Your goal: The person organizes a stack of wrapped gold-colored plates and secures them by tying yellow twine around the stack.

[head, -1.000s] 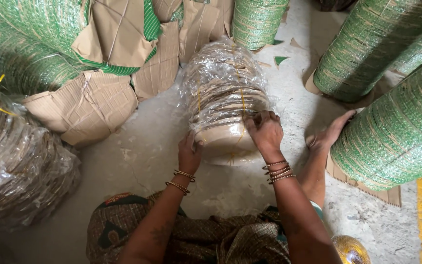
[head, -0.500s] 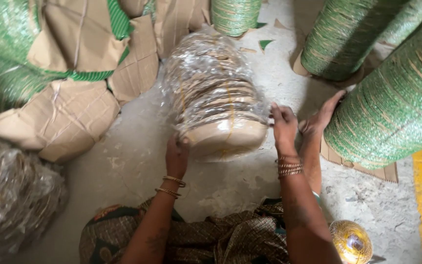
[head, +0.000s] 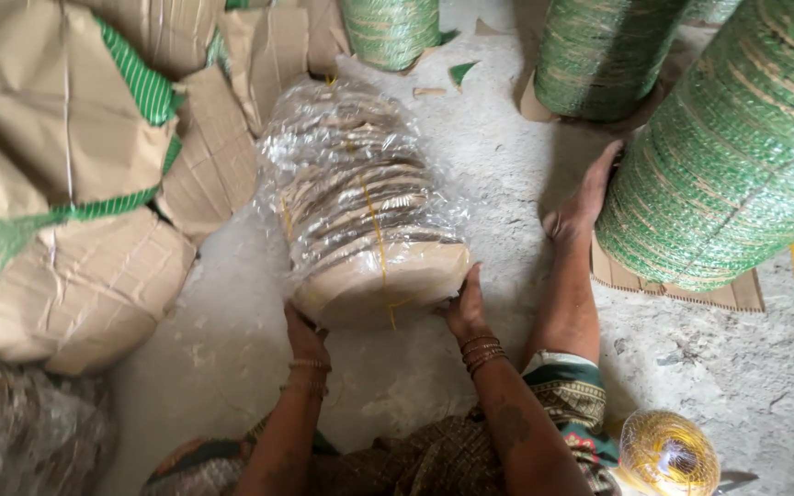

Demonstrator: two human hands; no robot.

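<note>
Bundle: in the centre of the frame we see a plastic-wrapped bundle (head: 365, 216) of flat tan discs, tied with thin yellow string (head: 377, 241), lying on the concrete floor (head: 470, 110) and running from the middle up toward the top.
Left hand: our left hand (head: 303, 332) sits under the lower left corner of the bundle; its fingers are tucked beneath the near end, pressed against it, though we cannot tell how far they curl.
Right hand: our right hand (head: 464, 306) presses the lower right edge of the same end, fingers spread flat on the wrap rather than closed around it.
Step in hand: we judge that both hands are bracing the near end of the bundle to shift or lift it.
Next move: it would call for an even pull from both sides, since the slick wrap could slip.
Surroundings: a bare foot (head: 584, 195) rests right of centre, touching a large green woven roll (head: 737, 147) at the right edge; brown-paper parcels (head: 66, 138) with green striped tape fill the upper left; a ball of yellow twine (head: 669, 453) lies at the lower right.
</note>
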